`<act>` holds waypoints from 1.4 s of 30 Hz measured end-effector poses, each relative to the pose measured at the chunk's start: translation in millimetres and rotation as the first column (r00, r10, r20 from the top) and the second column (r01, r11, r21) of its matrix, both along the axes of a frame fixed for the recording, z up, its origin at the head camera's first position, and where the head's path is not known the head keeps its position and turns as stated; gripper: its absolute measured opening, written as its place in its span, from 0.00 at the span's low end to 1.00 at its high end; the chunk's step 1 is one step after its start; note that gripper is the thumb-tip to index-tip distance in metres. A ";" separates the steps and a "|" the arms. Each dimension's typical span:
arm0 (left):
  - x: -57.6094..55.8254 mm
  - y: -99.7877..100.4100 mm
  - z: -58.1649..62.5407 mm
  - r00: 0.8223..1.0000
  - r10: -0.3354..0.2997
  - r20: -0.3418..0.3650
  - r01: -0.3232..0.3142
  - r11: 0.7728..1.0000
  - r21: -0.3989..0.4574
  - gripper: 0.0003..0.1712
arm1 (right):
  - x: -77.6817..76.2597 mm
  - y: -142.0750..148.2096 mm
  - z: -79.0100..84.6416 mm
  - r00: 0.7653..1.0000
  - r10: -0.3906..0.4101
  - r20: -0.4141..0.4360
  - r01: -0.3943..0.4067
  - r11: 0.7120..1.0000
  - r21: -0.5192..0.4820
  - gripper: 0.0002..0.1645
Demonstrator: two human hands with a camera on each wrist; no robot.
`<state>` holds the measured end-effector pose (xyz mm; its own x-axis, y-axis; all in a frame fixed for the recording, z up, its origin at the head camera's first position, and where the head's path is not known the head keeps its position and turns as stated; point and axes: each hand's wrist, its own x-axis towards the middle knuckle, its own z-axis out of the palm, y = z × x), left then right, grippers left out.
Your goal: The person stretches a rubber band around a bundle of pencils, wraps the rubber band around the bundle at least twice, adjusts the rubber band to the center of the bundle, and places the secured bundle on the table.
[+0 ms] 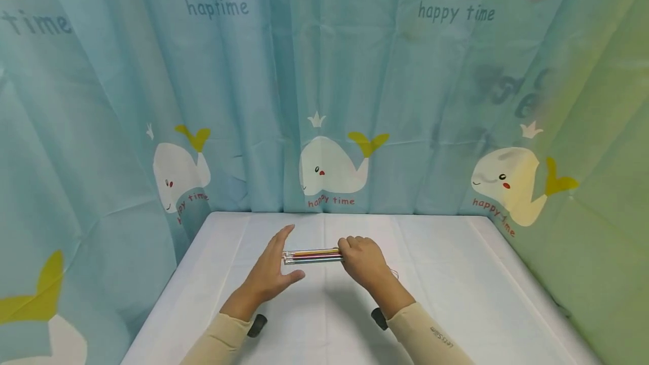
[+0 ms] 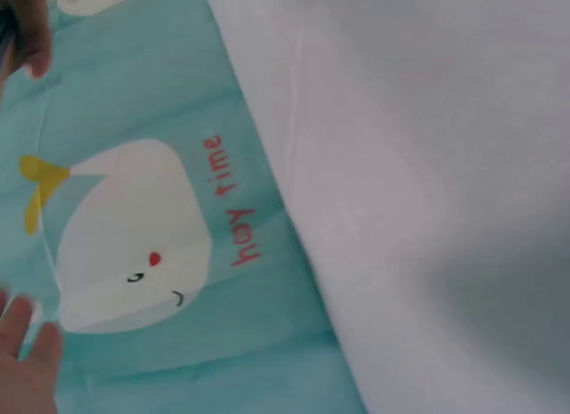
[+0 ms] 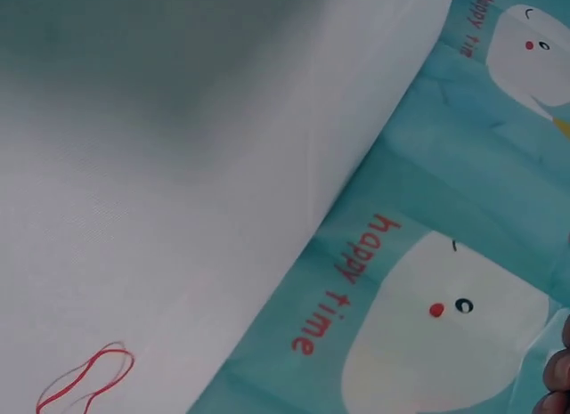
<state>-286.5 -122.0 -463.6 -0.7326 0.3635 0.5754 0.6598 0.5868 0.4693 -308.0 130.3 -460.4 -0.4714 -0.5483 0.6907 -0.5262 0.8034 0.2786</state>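
Observation:
My right hand (image 1: 363,261) grips a bundle of slim coloured pencils (image 1: 314,256) by its right end, above the white table. The bundle lies level, its pale ends pointing left. My left hand (image 1: 270,272) is spread around those ends, thumb apart from the fingers; contact cannot be made out. Only some fingers of the left hand (image 2: 31,369) show at the edge of the left wrist view, with part of the right hand (image 2: 34,31) at the top left. In the right wrist view, fingertips (image 3: 558,378) appear at the right edge, and the pencils are out of sight.
A loop of red string (image 3: 111,352) lies on the white tabletop (image 1: 436,280) near the right wrist. Blue curtain (image 1: 274,72) with whale prints hangs behind the table's back edge and along its left side; greenish curtain (image 1: 598,230) closes the right side.

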 end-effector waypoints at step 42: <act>-12.6 50.1 5.4 0.752 0.165 -0.638 -0.486 0.793 -0.368 0.13 | 3.5 -5.3 4.0 0.999 -0.002 -0.046 0.001 1.000 -0.030 0.14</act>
